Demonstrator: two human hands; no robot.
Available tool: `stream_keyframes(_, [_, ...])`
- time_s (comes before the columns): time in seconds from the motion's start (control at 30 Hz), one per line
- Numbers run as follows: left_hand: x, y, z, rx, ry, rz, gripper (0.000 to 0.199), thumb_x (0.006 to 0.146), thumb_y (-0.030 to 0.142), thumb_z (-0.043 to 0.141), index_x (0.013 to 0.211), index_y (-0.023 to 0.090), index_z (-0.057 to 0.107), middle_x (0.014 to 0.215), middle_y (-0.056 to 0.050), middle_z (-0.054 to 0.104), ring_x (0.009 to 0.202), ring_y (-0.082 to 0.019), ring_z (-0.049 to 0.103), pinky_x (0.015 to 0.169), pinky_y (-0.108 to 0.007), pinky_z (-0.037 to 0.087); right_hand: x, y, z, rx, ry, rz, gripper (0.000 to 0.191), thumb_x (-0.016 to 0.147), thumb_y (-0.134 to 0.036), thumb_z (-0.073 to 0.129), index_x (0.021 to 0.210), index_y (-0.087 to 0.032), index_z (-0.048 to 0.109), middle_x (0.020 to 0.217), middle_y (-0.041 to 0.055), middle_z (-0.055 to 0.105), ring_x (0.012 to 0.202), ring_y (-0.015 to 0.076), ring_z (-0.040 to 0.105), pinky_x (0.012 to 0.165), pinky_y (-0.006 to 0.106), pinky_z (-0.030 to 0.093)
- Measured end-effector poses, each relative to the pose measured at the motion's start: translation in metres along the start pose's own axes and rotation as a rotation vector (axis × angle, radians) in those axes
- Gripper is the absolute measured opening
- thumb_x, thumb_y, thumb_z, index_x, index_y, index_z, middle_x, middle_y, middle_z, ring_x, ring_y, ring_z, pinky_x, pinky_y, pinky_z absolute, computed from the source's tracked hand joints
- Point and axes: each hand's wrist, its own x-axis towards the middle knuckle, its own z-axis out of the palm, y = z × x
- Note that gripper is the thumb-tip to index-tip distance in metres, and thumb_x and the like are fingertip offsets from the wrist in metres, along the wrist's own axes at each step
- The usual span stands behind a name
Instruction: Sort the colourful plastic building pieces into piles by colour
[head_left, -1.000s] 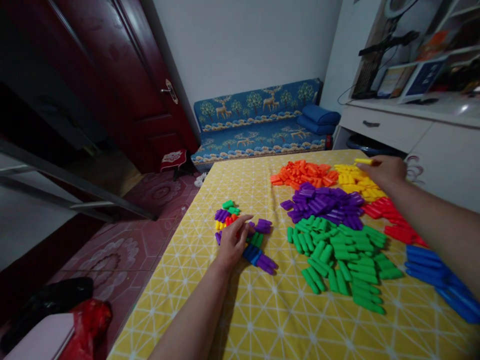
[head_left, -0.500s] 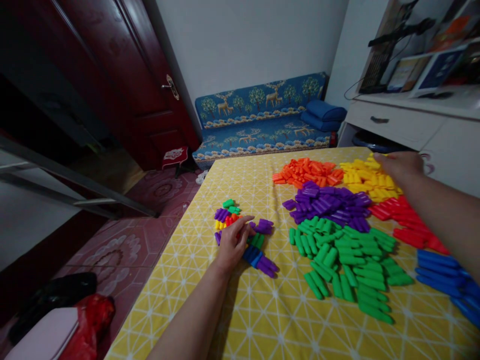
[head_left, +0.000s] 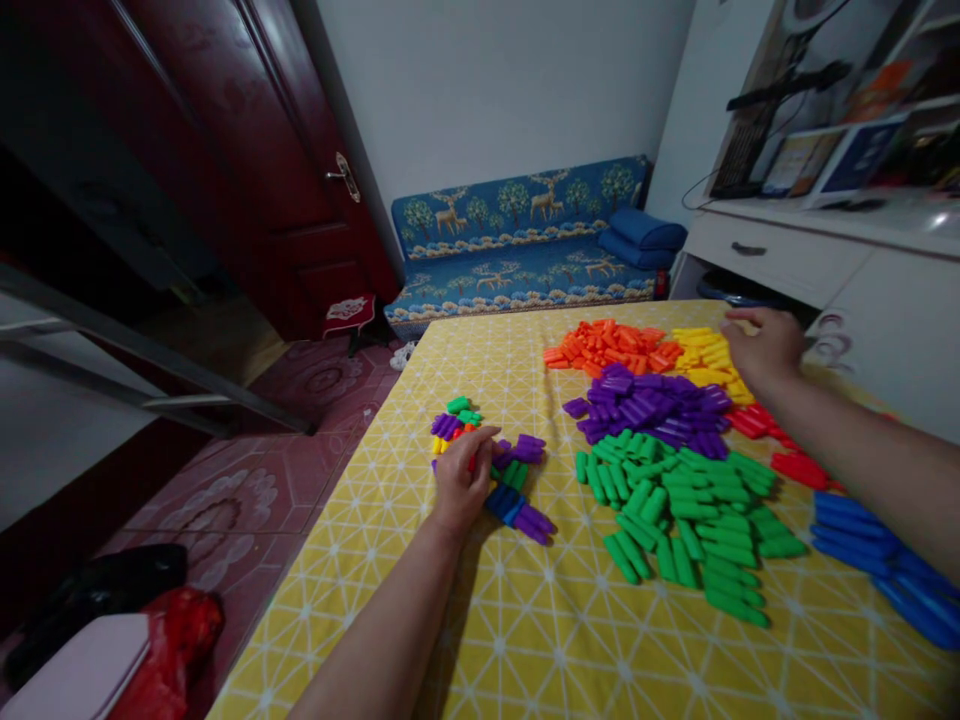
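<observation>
My left hand (head_left: 463, 480) rests on a small multicoloured group of joined pieces, its thumb and forefinger bent close together over a red bit; what they hold is mostly hidden. Purple pieces (head_left: 529, 449), green pieces (head_left: 514, 475) and a blue and purple strip (head_left: 534, 524) stick out to its right. My right hand (head_left: 765, 350) hovers at the far right edge of the yellow pile (head_left: 705, 352), fingers curled; whether anything is between them cannot be made out. Orange (head_left: 611, 345), purple (head_left: 652, 405), green (head_left: 690, 510), red (head_left: 799, 468) and blue (head_left: 870, 540) piles lie on the table.
A yellow patterned cloth (head_left: 375, 620) covers the table. Behind stands a blue sofa (head_left: 517, 240), with a white cabinet (head_left: 795, 255) at the right. A dark red door (head_left: 277, 150), a small red stool (head_left: 349, 314) and a metal frame (head_left: 150, 350) are on the left.
My right hand has lifted off the yellow pile and drawn slightly left in the picture. My left hand stays at the joined pieces, its fingers a little more closed. The view has shifted slightly.
</observation>
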Motion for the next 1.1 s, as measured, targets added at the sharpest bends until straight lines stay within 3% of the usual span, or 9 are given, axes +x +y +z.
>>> stream_keyframes(0.1, [0.004, -0.002, -0.004, 0.201, 0.182, -0.008, 0.023, 0.092, 0.021, 0.050, 0.111, 0.022, 0.063, 0.107, -0.008, 0.069, 0.104, -0.022, 0.062, 0.095, -0.041, 0.047, -0.061, -0.057, -0.011, 0.408, -0.165, 0.018, 0.026, 0.084, -0.023, 0.063, 0.103, -0.009, 0.073, 0.104, 0.0163, 0.071, 0.092, 0.0175, 0.063, 0.082, 0.031, 0.045])
stream_keyframes(0.23, [0.009, -0.010, -0.007, 0.389, 0.263, -0.178, 0.038, 0.087, 0.030, 0.057, 0.124, 0.021, 0.058, 0.130, -0.013, 0.058, 0.123, -0.030, 0.051, 0.104, -0.049, 0.039, -0.176, -0.125, -0.032, 0.743, -0.601, 0.044, 0.033, 0.081, -0.035, 0.064, 0.109, -0.019, 0.067, 0.108, 0.0093, 0.070, 0.098, 0.0224, 0.066, 0.087, 0.039, 0.050])
stream_keyframes(0.33, [0.007, -0.019, -0.006, 0.409, 0.212, -0.267, 0.044, 0.083, 0.039, 0.063, 0.123, 0.022, 0.060, 0.130, -0.015, 0.058, 0.123, -0.033, 0.052, 0.104, -0.052, 0.040, -0.251, -0.149, -0.041, 0.682, -0.723, -0.128, 0.048, 0.072, -0.027, 0.067, 0.120, -0.024, 0.061, 0.125, 0.0078, 0.063, 0.119, 0.0266, 0.057, 0.103, 0.047, 0.043])
stream_keyframes(0.43, [0.003, -0.027, -0.005, 0.404, 0.155, -0.270, 0.046, 0.075, 0.043, 0.070, 0.116, 0.023, 0.065, 0.128, -0.014, 0.058, 0.119, -0.035, 0.054, 0.102, -0.052, 0.042, -0.291, -0.157, -0.036, 0.491, -0.733, -0.273, 0.076, 0.062, -0.020, 0.073, 0.135, -0.026, 0.051, 0.147, 0.0104, 0.044, 0.137, 0.0333, 0.038, 0.111, 0.053, 0.033])
stream_keyframes(0.5, [0.002, -0.030, -0.005, 0.405, 0.123, -0.263, 0.043, 0.073, 0.038, 0.072, 0.113, 0.023, 0.067, 0.128, -0.013, 0.058, 0.118, -0.035, 0.055, 0.102, -0.052, 0.043, -0.299, -0.160, -0.027, 0.353, -0.724, -0.276, 0.085, 0.059, -0.021, 0.077, 0.138, -0.027, 0.047, 0.153, 0.0124, 0.035, 0.142, 0.0388, 0.029, 0.112, 0.058, 0.029])
stream_keyframes(0.6, [0.002, -0.031, -0.006, 0.387, 0.098, -0.259, 0.038, 0.073, 0.030, 0.071, 0.110, 0.021, 0.069, 0.128, -0.014, 0.058, 0.119, -0.035, 0.054, 0.102, -0.052, 0.044, -0.296, -0.164, -0.014, 0.245, -0.729, -0.271, 0.086, 0.060, -0.028, 0.079, 0.139, -0.025, 0.046, 0.151, 0.0155, 0.036, 0.141, 0.0410, 0.029, 0.111, 0.060, 0.029])
stream_keyframes(0.73, [0.005, -0.031, -0.006, 0.259, 0.107, -0.212, 0.031, 0.078, 0.019, 0.063, 0.109, 0.018, 0.069, 0.123, -0.013, 0.060, 0.116, -0.029, 0.058, 0.102, -0.048, 0.047, -0.290, -0.166, -0.004, 0.273, -0.708, -0.320, 0.072, 0.067, -0.032, 0.074, 0.135, -0.020, 0.050, 0.141, 0.0151, 0.050, 0.132, 0.0341, 0.044, 0.109, 0.052, 0.036])
stream_keyframes(0.87, [0.008, -0.031, -0.005, 0.121, 0.160, -0.168, 0.029, 0.082, 0.015, 0.060, 0.109, 0.018, 0.067, 0.115, -0.012, 0.065, 0.110, -0.026, 0.062, 0.098, -0.045, 0.050, -0.287, -0.164, -0.003, 0.369, -0.731, -0.297, 0.052, 0.078, -0.022, 0.062, 0.130, -0.025, 0.055, 0.122, 0.0071, 0.066, 0.112, 0.0251, 0.061, 0.097, 0.043, 0.048])
stream_keyframes(1.1, [0.006, -0.031, -0.002, 0.031, 0.019, -0.153, 0.027, 0.090, 0.022, 0.055, 0.113, 0.021, 0.067, 0.113, -0.009, 0.069, 0.110, -0.023, 0.064, 0.099, -0.042, 0.050, -0.281, -0.169, -0.009, 0.369, -0.759, -0.463, 0.063, 0.079, -0.030, 0.067, 0.139, -0.030, 0.048, 0.133, 0.0074, 0.057, 0.120, 0.0262, 0.055, 0.099, 0.043, 0.045])
